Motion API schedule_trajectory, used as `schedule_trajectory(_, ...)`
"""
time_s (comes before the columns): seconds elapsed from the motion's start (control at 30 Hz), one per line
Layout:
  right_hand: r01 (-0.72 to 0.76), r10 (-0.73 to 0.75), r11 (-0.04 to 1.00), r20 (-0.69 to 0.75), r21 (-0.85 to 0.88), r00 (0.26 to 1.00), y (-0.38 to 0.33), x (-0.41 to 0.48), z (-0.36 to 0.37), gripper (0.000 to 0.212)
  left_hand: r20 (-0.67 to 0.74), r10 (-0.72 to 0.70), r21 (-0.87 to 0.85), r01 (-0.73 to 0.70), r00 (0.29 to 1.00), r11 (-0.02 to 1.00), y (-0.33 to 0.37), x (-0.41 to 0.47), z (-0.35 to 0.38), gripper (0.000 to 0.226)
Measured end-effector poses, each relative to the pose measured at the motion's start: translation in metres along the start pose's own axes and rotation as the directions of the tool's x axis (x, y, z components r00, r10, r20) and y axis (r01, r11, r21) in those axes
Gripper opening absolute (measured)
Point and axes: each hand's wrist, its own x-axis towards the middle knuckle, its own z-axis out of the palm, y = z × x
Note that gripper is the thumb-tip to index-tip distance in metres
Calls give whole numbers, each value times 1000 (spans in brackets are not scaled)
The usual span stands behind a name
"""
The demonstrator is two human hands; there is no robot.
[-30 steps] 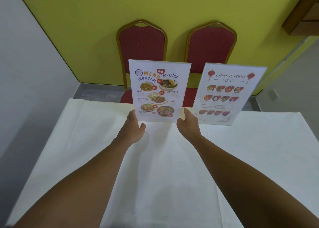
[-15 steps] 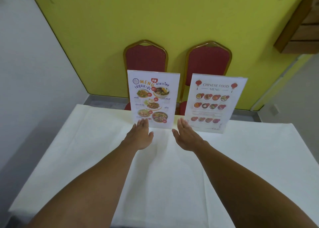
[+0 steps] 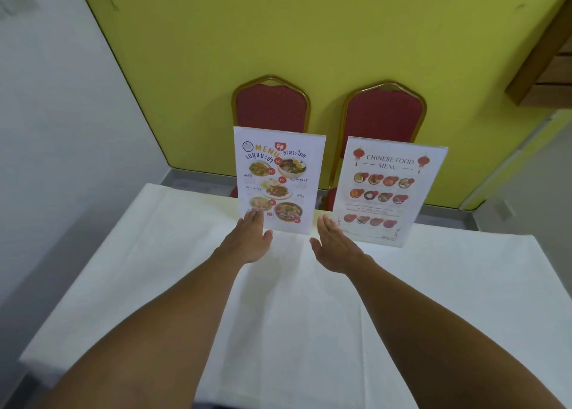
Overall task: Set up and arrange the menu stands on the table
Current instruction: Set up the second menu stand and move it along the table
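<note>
Two clear menu stands are upright at the far side of the white-clothed table (image 3: 173, 285). The Thai food menu stand (image 3: 280, 178) is left of centre; the Chinese food menu stand (image 3: 388, 189) stands to its right, angled slightly. My left hand (image 3: 247, 241) is flat and open, its fingertips overlapping the Thai stand's lower left corner. My right hand (image 3: 332, 243) is open too, in front of the gap between the stands. Neither hand holds anything.
Two red padded chairs with gold frames, the left chair (image 3: 270, 105) and the right chair (image 3: 383, 114), stand behind the table against a yellow-green wall. A grey wall runs along the left. A wooden shelf (image 3: 548, 68) juts out at upper right.
Both hands have let go of the Thai menu stand and opened flat, drawing back a little. The stand now rests upright on the table. The view has pulled back.
</note>
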Motion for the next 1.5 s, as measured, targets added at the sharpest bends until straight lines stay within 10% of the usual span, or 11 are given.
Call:
schedule_trajectory(0.27, -249, 299, 848, -33, 469, 954, -28, 23, -20, 55, -76, -126, -136, 114, 989, 984, -26, 36, -14, 67)
schedule_trajectory(0.53, -151, 415, 672, -200, 725, 887, -56, 62, -13, 51, -109, -171, -451, 105, 979, 886, -47, 82, -36, 100)
schedule_trajectory(0.83, -69, 542, 617, -359, 784, 760, -96, 82, 6, 35, -199, -25, -569, -94, 980, 817, -69, 94, -49, 64)
schedule_trajectory(1.5, 37, 403, 583, -328, 812, 854, -270, 152, 65, 52, -261, -154, -524, -5, 953, 852, -255, 87, -135, 61)
